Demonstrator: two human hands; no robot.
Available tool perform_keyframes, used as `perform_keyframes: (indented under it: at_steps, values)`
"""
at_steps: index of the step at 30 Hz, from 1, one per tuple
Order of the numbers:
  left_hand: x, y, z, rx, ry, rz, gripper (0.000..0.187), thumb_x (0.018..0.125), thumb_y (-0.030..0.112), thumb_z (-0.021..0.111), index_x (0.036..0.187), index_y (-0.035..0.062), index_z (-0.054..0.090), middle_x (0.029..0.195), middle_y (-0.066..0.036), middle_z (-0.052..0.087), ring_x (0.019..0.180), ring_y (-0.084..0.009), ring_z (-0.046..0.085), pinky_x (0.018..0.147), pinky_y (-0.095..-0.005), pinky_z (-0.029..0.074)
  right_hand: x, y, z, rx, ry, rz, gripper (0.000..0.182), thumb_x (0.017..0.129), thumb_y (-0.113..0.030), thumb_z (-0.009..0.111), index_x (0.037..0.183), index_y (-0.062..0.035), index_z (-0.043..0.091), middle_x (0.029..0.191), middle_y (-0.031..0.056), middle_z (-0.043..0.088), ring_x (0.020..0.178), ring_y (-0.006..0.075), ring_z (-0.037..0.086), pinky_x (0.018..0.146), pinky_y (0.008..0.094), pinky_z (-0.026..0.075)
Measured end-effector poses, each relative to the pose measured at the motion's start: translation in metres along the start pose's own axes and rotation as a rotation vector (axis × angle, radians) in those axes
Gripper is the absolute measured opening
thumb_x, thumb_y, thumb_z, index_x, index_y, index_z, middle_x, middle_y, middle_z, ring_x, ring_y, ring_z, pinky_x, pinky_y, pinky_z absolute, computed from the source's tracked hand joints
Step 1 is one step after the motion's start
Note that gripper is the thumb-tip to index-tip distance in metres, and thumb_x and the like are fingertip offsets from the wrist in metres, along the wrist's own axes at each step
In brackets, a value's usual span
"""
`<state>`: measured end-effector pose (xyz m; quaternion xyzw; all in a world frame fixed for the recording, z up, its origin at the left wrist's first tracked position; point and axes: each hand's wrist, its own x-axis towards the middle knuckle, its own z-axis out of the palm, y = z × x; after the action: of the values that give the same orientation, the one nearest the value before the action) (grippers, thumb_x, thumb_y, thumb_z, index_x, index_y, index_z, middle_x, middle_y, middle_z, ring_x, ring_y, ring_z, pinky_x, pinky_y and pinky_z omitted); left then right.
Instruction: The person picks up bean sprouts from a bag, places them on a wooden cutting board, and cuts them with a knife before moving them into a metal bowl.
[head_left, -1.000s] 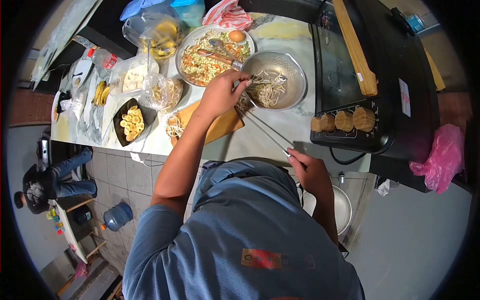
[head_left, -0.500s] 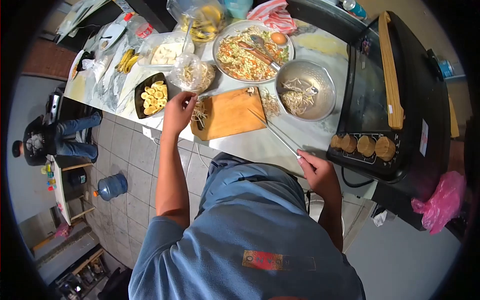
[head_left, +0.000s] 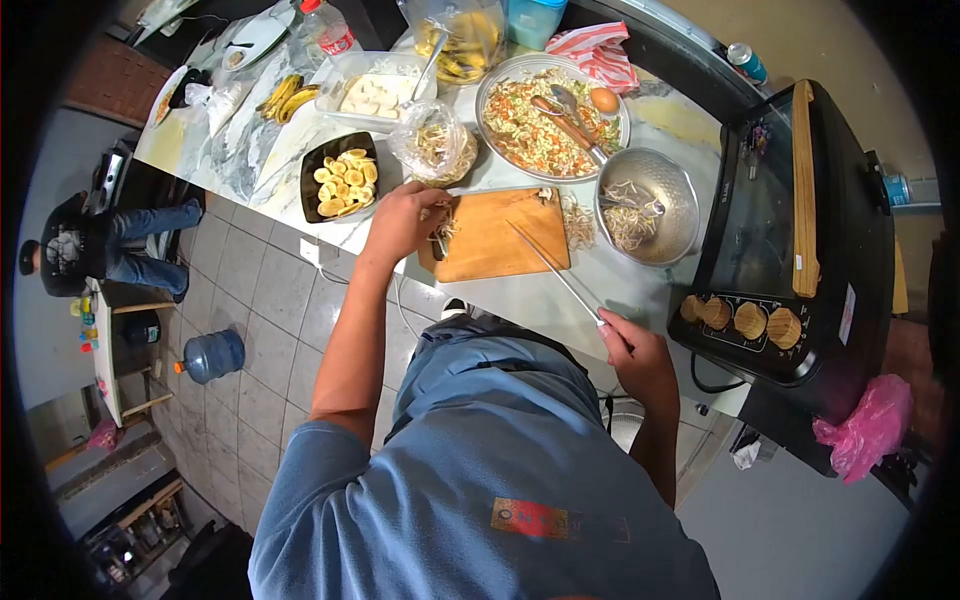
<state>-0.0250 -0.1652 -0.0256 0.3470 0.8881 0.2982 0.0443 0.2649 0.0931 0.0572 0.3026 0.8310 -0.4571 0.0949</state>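
Observation:
My left hand (head_left: pixel 403 222) is at the left end of a wooden cutting board (head_left: pixel 505 245), its curled fingers closed on bean sprouts (head_left: pixel 445 232). My right hand (head_left: pixel 640 360) grips a long thin knife (head_left: pixel 555 270); its blade slants over the board with the tip near the middle. More sprouts (head_left: pixel 578 222) lie against the board's right edge. A metal bowl (head_left: pixel 680 215) with sprouts inside stands to the right. Behind my left hand sits a clear plastic bag of sprouts (head_left: pixel 440 150).
Behind the board, a round tray (head_left: pixel 487 130) holds chopped vegetables, an egg (head_left: pixel 604 99) and utensils. A black dish (head_left: pixel 312 190) of sliced bananas and a plastic tub (head_left: pixel 330 98) stand left. A black toaster oven (head_left: pixel 790 220) bounds the right. Another person (head_left: pixel 110 240) stands far left.
The whole view has shifted, so the counter's things appear farther right. My left hand has come down onto the sprouts at the board's left end. The knife stays in my right hand.

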Motion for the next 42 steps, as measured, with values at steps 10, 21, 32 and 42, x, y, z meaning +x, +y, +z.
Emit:
perform_keyframes:
  at_steps: [10,21,32,42]
  values:
    - [0.005,-0.007,0.000,0.101,0.005,0.153,0.010,0.086,0.015,0.070,0.092,0.0081,0.074,0.092,-0.011,0.070,0.090,-0.0333,0.066,0.080,-0.0440,0.052,-0.017,0.006,0.030,0.094,0.062,0.062,0.034,0.096,-0.025,0.068,0.126,-0.0102,0.071,0.069,0.0136,0.065,0.060,0.0086,0.052,0.061,0.0284,0.045]
    - [0.003,-0.001,0.007,0.119,0.042,0.046,0.019,0.086,0.020,0.071,0.098,0.0055,0.068,0.090,-0.013,0.071,0.087,-0.0364,0.066,0.079,-0.0475,0.052,-0.024,0.007,0.038,0.128,0.079,0.085,0.034,0.096,-0.026,0.068,0.126,-0.0114,0.071,0.072,0.0114,0.068,0.061,0.0085,0.052,0.062,0.0275,0.046]
    - [-0.001,-0.002,0.031,0.291,0.160,-0.084,0.015,0.080,0.021,0.072,0.089,0.0089,0.071,0.083,-0.012,0.072,0.082,-0.0331,0.066,0.077,-0.0466,0.049,-0.031,0.020,0.032,0.115,0.099,0.081,0.034,0.096,-0.025,0.067,0.126,-0.0093,0.070,0.067,0.0111,0.064,0.060,0.0086,0.050,0.059,0.0288,0.044]
    - [-0.011,0.012,0.024,0.142,0.324,-0.140,0.012,0.082,0.015,0.072,0.088,0.0054,0.075,0.084,-0.014,0.073,0.080,-0.0333,0.067,0.078,-0.0452,0.052,-0.031,0.026,0.023,0.107,0.078,0.035,0.034,0.097,-0.022,0.066,0.127,-0.0065,0.070,0.071,0.0081,0.066,0.061,0.0086,0.055,0.061,0.0274,0.046]
